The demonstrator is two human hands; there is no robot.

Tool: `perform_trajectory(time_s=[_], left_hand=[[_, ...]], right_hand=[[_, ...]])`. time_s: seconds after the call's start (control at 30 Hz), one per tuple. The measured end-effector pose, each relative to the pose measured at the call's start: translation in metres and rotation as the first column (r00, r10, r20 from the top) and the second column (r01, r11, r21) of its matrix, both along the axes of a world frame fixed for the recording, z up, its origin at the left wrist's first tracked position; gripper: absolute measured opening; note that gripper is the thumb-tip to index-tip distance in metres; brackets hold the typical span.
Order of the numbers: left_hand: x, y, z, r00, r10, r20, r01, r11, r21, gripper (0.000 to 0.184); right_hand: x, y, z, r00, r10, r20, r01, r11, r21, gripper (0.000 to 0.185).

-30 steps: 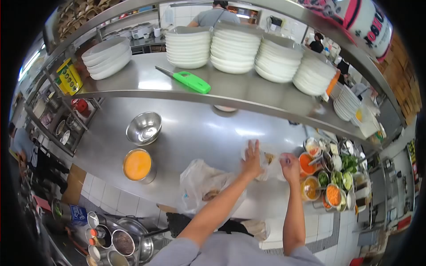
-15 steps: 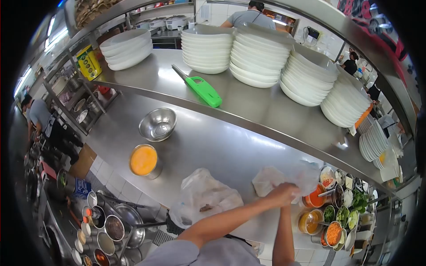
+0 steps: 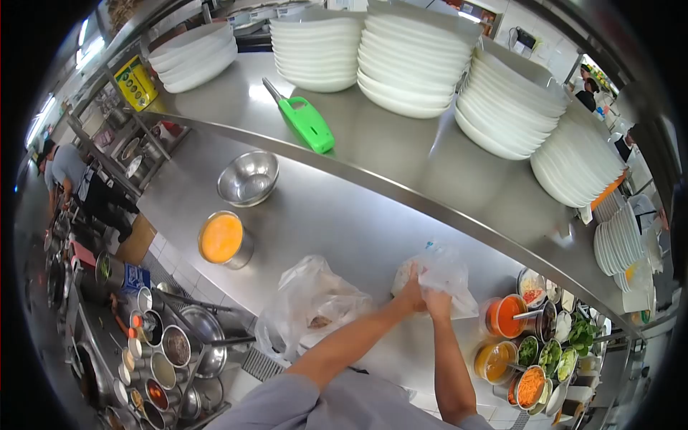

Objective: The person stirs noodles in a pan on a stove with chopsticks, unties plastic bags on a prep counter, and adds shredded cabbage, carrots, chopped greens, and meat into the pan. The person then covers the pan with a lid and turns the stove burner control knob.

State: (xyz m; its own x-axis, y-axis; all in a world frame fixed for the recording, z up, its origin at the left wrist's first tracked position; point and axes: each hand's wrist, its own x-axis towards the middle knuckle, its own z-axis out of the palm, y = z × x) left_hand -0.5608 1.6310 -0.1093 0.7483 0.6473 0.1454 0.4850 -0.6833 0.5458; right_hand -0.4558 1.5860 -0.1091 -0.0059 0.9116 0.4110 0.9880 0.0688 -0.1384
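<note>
A clear plastic bag (image 3: pixel 453 276) stands bunched on the steel counter, with blue marks near its top. My left hand (image 3: pixel 411 292) is closed on the left side of this bag, some fingertips hidden by the plastic. Right beside it, my right hand (image 3: pixel 437 304) grips the near side of the same bag, fingers bent into the film. To the left of my forearms lies a larger plastic bag (image 3: pixel 315 297), crumpled, with something small and brown inside; neither hand touches it.
A pot of orange liquid (image 3: pixel 221 238) and a steel bowl (image 3: pixel 249 179) stand left on the counter (image 3: pixel 315 222). Containers of sauce (image 3: pixel 510 315) and shredded carrot (image 3: pixel 530 387) crowd the right. The shelf above bears stacked white bowls (image 3: pixel 408 72) and a green lighter (image 3: pixel 309 125). A co-worker (image 3: pixel 75 179) stands far left.
Both hands have moved left and closer together, bringing the clear bag off the right-hand containers. The head view has shifted slightly. The larger bag remains on the counter.
</note>
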Motion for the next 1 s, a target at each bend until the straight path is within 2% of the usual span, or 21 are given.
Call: perform_trajectory(time_s=[0.03,0.07,0.13,0.17,0.23,0.33,0.43,0.47,0.5,0.53,0.57,0.6,0.63,0.67,0.7,0.73,0.77,0.8,0.87,0.93,1.0], left_hand=[[0.007,-0.001,-0.033,0.989,-0.016,0.149,-0.018,0.974,0.226,0.087],[0.009,0.001,-0.050,0.990,-0.020,0.143,-0.010,0.978,0.209,0.087],[0.014,-0.007,-0.071,0.940,0.116,0.319,-0.032,0.965,-0.259,0.073],[0.017,-0.008,-0.073,0.939,0.135,0.317,-0.029,0.948,-0.318,0.072],[0.022,-0.005,-0.070,0.960,0.121,0.253,-0.039,0.951,-0.307,0.070],[0.027,-0.006,-0.069,0.983,0.109,0.147,-0.071,0.967,-0.244,0.067],[0.030,-0.007,-0.059,0.967,0.254,-0.004,-0.254,0.967,0.016,0.063],[0.026,-0.007,-0.054,0.970,0.243,-0.010,-0.243,0.970,0.013,0.063],[0.014,-0.005,-0.018,0.977,0.136,0.167,-0.127,0.990,-0.062,0.061],[0.004,0.001,0.011,0.937,0.043,0.347,-0.003,0.993,-0.114,0.059],[-0.007,0.013,0.024,0.937,0.046,0.347,-0.005,0.993,-0.118,0.059],[-0.018,0.027,0.033,0.831,0.180,0.526,0.201,0.785,-0.587,0.057],[-0.024,0.037,0.038,0.713,0.398,0.577,0.459,0.357,-0.813,0.056],[-0.021,0.037,0.043,0.713,0.408,0.571,0.451,0.357,-0.818,0.056],[-0.013,0.034,0.046,0.840,0.324,0.435,0.159,0.619,-0.769,0.056],[-0.005,0.035,0.043,0.924,0.292,0.248,-0.109,0.820,-0.562,0.055],[0.002,0.043,0.018,0.923,0.298,0.242,-0.116,0.817,-0.564,0.055],[0.012,0.053,-0.033,0.968,0.140,0.209,-0.068,0.945,-0.319,0.051],[0.025,0.046,-0.047,0.991,-0.011,0.131,0.019,0.998,-0.059,0.047],[0.030,0.018,0.015,0.875,0.411,0.256,-0.366,0.908,-0.205,0.031],[0.023,0.005,0.044,0.856,0.343,0.386,-0.350,0.935,-0.055,0.029]], right_hand=[[-0.001,0.000,-0.005,1.000,0.001,-0.005,-0.001,1.000,-0.016,0.034],[-0.007,0.007,-0.006,0.937,-0.016,-0.348,0.002,0.999,-0.042,0.048],[-0.026,0.006,0.022,0.728,-0.109,-0.677,0.061,0.994,-0.094,0.072],[-0.033,0.003,0.060,0.694,-0.170,-0.699,0.125,0.985,-0.115,0.083],[-0.016,-0.004,0.093,0.955,0.041,-0.295,-0.038,0.999,0.015,0.090],[-0.008,-0.004,0.088,0.887,0.010,-0.461,0.004,1.000,0.030,0.079],[0.004,0.015,0.047,0.787,-0.172,-0.593,0.052,0.975,-0.214,0.062],[0.004,0.022,0.049,0.454,-0.164,-0.876,0.201,0.976,-0.079,0.051],[0.005,0.026,0.050,0.058,-0.035,-0.998,0.385,0.923,-0.010,0.040],[0.017,0.025,0.047,0.058,-0.037,-0.998,0.386,0.922,-0.012,0.040],[0.035,0.020,0.043,-0.369,0.152,-0.917,0.164,0.982,0.097,0.030],[0.032,0.017,0.046,-0.574,0.202,-0.794,0.073,0.978,0.196,0.025],[0.030,0.014,0.049,-0.754,0.184,-0.631,0.001,0.960,0.279,0.020],[0.003,0.017,0.077,-0.704,0.132,-0.698,0.108,0.991,0.079,0.020],[-0.017,0.020,0.096,-0.658,0.062,-0.751,0.225,0.967,-0.117,0.020],[-0.024,0.023,0.103,-0.663,0.054,-0.747,0.218,0.968,-0.123,0.020],[-0.029,0.028,0.108,-0.416,-0.021,-0.909,0.128,0.988,-0.081,0.017],[-0.031,0.031,0.109,-0.124,-0.065,-0.990,0.026,0.997,-0.069,0.015],[-0.008,0.041,0.101,-0.089,-0.135,-0.987,0.031,0.990,-0.139,0.016],[0.032,0.054,0.072,-0.056,-0.202,-0.978,0.055,0.977,-0.205,0.017],[0.072,0.064,0.026,-0.373,-0.570,-0.732,-0.230,0.821,-0.522,0.024]])
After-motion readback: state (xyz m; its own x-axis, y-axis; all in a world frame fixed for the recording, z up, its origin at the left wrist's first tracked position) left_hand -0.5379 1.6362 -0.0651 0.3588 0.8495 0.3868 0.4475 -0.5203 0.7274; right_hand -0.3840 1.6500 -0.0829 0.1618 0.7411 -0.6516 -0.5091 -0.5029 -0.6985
